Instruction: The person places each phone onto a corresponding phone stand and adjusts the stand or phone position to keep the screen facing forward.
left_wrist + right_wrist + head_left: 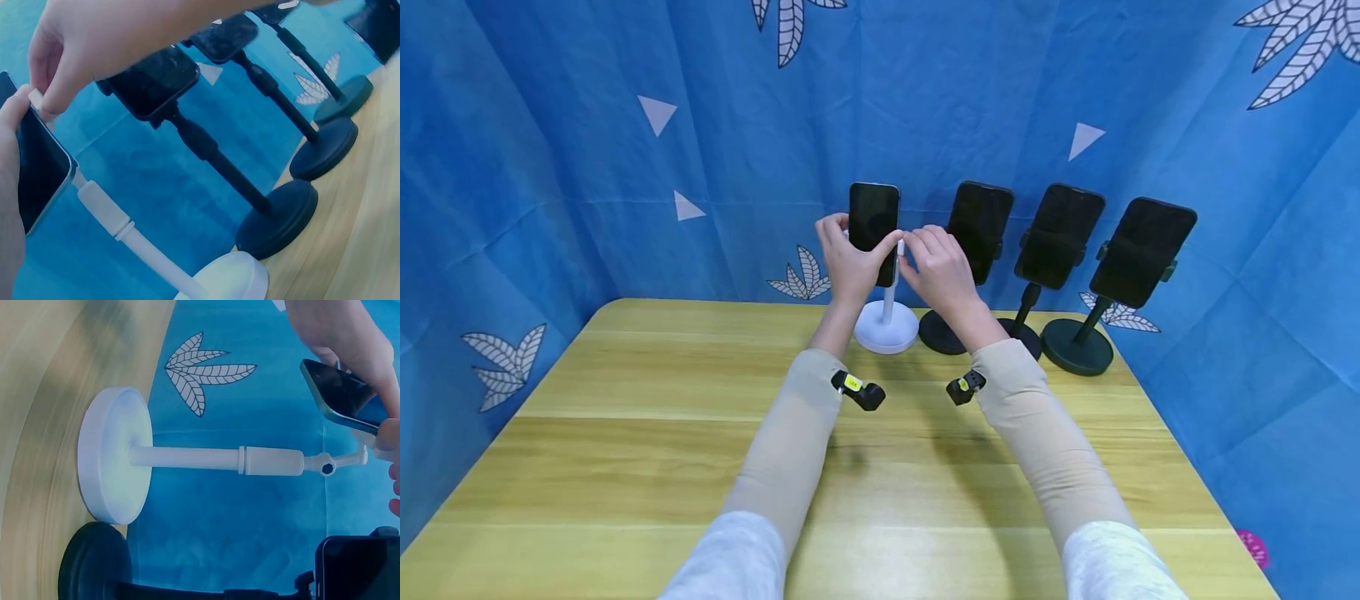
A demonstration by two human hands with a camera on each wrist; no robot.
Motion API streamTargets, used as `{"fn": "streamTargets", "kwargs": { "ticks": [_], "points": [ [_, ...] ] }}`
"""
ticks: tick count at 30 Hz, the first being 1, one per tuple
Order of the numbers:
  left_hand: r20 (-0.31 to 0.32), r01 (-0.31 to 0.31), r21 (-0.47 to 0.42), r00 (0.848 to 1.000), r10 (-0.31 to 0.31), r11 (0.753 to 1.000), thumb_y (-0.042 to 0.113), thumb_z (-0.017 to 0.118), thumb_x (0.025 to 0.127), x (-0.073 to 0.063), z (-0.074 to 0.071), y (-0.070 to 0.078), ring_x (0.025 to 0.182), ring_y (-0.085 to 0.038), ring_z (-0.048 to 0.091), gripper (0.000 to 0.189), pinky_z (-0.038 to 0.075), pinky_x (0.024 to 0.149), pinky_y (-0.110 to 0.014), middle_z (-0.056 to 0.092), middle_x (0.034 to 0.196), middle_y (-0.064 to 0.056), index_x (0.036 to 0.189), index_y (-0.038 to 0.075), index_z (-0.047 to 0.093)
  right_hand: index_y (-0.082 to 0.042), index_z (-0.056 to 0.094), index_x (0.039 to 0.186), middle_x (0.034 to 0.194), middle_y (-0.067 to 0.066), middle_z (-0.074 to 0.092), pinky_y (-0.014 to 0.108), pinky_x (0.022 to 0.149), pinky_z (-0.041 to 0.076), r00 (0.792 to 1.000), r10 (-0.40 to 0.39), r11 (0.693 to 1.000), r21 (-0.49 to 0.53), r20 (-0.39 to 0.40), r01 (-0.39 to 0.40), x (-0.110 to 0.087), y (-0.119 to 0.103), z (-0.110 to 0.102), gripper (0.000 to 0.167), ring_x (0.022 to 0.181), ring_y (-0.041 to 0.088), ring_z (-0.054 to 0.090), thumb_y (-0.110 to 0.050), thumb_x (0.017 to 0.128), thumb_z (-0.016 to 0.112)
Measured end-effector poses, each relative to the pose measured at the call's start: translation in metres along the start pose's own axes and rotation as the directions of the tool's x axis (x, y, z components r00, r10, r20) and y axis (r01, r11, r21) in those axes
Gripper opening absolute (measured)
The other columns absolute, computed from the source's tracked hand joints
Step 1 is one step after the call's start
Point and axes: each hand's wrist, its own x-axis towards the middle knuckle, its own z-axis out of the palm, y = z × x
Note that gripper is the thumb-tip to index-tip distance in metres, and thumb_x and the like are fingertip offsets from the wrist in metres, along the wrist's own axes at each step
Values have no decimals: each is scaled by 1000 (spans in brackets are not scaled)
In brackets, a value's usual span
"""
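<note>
A dark-screened smartphone point(872, 218) stands upright at the head of a white phone stand point(887, 331). My left hand point(852, 265) grips this phone across its width, thumb on the right edge and fingers on the left. On the other side, my right hand point(942, 268) pinches the stand's small white clamp arm point(36, 99) between thumb and fingertips, right at the phone's edge. Seen from the right wrist, the phone point(350, 394) overlaps the upper end of the stand's jointed pole point(275, 461). Part of the clamp is hidden behind the phone and fingers.
To the right stand two black phone stands point(942, 335) and a dark green one point(1078, 348), each carrying a dark phone point(1142, 250). All stands line the back of a wooden table point(647, 400), before a blue patterned curtain point(745, 142). The nearest black base almost meets the white one.
</note>
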Motion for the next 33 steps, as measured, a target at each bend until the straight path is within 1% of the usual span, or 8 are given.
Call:
{"fn": "streamTargets", "kwargs": {
  "ticks": [4, 8, 11, 15, 18, 21, 27, 33],
  "points": [
    [16, -2, -37, 1000, 2, 999, 47, 79, 77, 2, 0, -2, 102, -23, 46, 66, 43, 81, -36, 43, 119, -13, 112, 5, 42, 1, 70, 110, 103, 14, 73, 36, 92, 54, 999, -9, 1000, -2, 32, 9, 1, 1, -3, 30, 100, 27, 65, -18, 87, 73],
    [8, -29, -63, 1000, 30, 998, 43, 79, 79, 4, -1, -3, 99, -28, 45, 60, 39, 79, -34, 44, 113, -14, 107, 4, 43, 1, 69, 114, 105, 14, 73, 35, 94, 53, 996, -34, 999, -13, 78, 35, 3, 2, -6, 32, 101, 27, 65, -16, 87, 73],
    [6, -47, -50, 999, 47, 998, 44, 78, 80, 7, -2, -2, 98, -31, 44, 59, 37, 78, -34, 44, 110, -15, 104, 3, 43, 2, 69, 115, 107, 14, 73, 34, 95, 53, 993, -48, 998, -23, 110, 50, 6, 2, -9, 33, 102, 27, 65, -16, 87, 73],
    [18, -15, -15, 1000, 16, 1000, 48, 77, 80, 8, -2, 0, 98, -28, 45, 61, 37, 77, -33, 43, 111, -13, 105, 4, 42, 1, 68, 118, 109, 14, 72, 34, 96, 52, 990, -32, 999, -35, 136, 37, 9, 1, -10, 35, 104, 27, 65, -16, 88, 72],
    [26, -7, 42, 1000, 6, 999, 52, 75, 79, 8, -3, 1, 97, -25, 45, 63, 39, 78, -33, 45, 111, -13, 107, 5, 43, 1, 67, 121, 112, 14, 72, 35, 96, 53, 990, -6, 999, -41, 142, 12, 7, 1, -8, 37, 105, 27, 65, -16, 88, 72],
    [41, -25, 124, 999, 20, 992, 54, 73, 80, 8, -4, 2, 97, -25, 45, 65, 41, 81, -36, 46, 110, -14, 110, 4, 44, 0, 64, 124, 116, 14, 70, 36, 96, 52, 990, 19, 999, -49, 137, -12, 4, 0, -6, 41, 109, 27, 63, -19, 89, 71],
    [106, -68, 308, 994, 37, 949, 56, 67, 85, 6, -13, 4, 107, -25, 46, 66, 41, 93, -38, 52, 120, -12, 124, 6, 49, 0, 60, 130, 125, 15, 66, 39, 97, 52, 992, 42, 998, -42, 117, -38, -3, 0, -2, 48, 115, 30, 61, -21, 89, 71],
    [195, -124, 382, 979, 51, 916, 51, 64, 89, 0, -29, 6, 118, -28, 44, 65, 38, 102, -41, 52, 131, -11, 138, 9, 49, -3, 57, 135, 129, 15, 63, 42, 98, 51, 992, 57, 998, -43, 116, -52, -12, -1, -5, 56, 120, 30, 58, -25, 86, 75]
  ]
}}
